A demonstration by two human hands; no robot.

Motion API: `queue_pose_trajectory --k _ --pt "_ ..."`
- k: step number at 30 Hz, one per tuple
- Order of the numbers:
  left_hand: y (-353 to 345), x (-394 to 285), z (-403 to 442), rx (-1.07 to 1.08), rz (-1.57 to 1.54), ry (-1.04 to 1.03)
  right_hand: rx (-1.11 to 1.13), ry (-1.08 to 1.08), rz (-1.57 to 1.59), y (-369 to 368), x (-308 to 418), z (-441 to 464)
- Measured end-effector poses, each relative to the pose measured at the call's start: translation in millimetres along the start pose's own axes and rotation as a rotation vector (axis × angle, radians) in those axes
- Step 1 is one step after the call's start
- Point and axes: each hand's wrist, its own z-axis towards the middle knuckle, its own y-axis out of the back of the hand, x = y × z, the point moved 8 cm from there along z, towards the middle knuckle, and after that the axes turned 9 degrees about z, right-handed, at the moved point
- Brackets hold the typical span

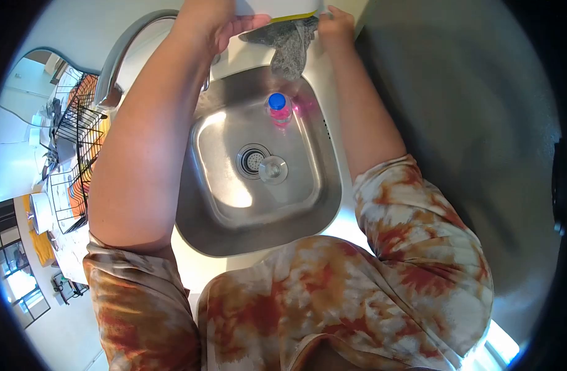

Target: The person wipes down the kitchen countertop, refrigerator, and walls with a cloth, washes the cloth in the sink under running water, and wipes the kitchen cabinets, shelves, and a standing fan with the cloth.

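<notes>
At the top edge of the view is a white container with a yellow-green rim, partly cut off. My left hand is at its left side with the fingers together under its edge. On its right side, my right hand is closed at the container's corner, the fingertips partly hidden. A grey cloth hangs below the container over the back edge of the steel sink. Inside the sink, a bottle with a blue cap and pink liquid stands at the back right, and a small clear glass item lies beside the drain.
A curved metal faucet rises left of the sink, partly behind my left arm. Farther left is a black wire dish rack with items in it. A grey wall or panel runs along the right.
</notes>
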Motion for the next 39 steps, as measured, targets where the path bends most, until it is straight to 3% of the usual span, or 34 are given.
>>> queue_pose_trajectory --k 2,4,5,7,9,11,12,13,15,19,21,25,28,35,37,38,39 --pt "6 4 2 -0.034 -0.002 -0.016 0.059 0.144 -0.172 -12 35 -35" --pt "17 13 10 0.045 0.129 0.068 0.199 0.661 -0.534 -61 44 -68" --pt "18 14 13 0.056 0.131 0.071 0.195 0.653 -0.54 -58 45 -70" --pt "18 5 20 0.126 0.197 -0.072 0.434 0.478 -0.586 -69 29 -76" --pt "20 6 12 0.042 0.187 -0.062 0.398 0.498 -0.646 -75 6 -50" --pt "24 2 10 0.042 0.179 -0.093 0.254 0.196 -0.606 -51 -13 -27" --pt "24 2 9 0.049 0.172 -0.097 0.305 0.126 -0.569 -52 -16 -26" --pt "25 2 8 0.03 0.173 -0.103 0.294 0.126 -0.579 -57 -13 -28" --pt "23 0 9 0.027 0.167 -0.11 0.271 0.219 -0.953 -83 0 -39" --pt "23 3 13 0.034 0.163 -0.093 0.513 0.222 -0.716 -125 45 -84" --pt "23 3 15 0.049 0.199 -0.126 0.653 0.389 -0.485 -158 66 -111" --pt "22 13 18 0.018 0.189 -0.082 0.828 0.542 -0.49 -164 70 -112" --pt "18 22 29 0.079 0.155 -0.087 0.832 0.924 -0.334 -161 60 -123" --pt "11 51 49 0.054 0.13 0.056 0.934 0.951 -0.181 -137 59 -140" --pt "9 58 55 0.058 0.121 0.033 1.153 0.902 -0.145 -142 60 -140" --pt "11 64 63 0.057 0.12 0.036 1.156 0.899 -0.145 -150 60 -140" --pt "10 72 71 0.081 0.13 0.088 1.248 0.988 -0.158 -162 63 -152"
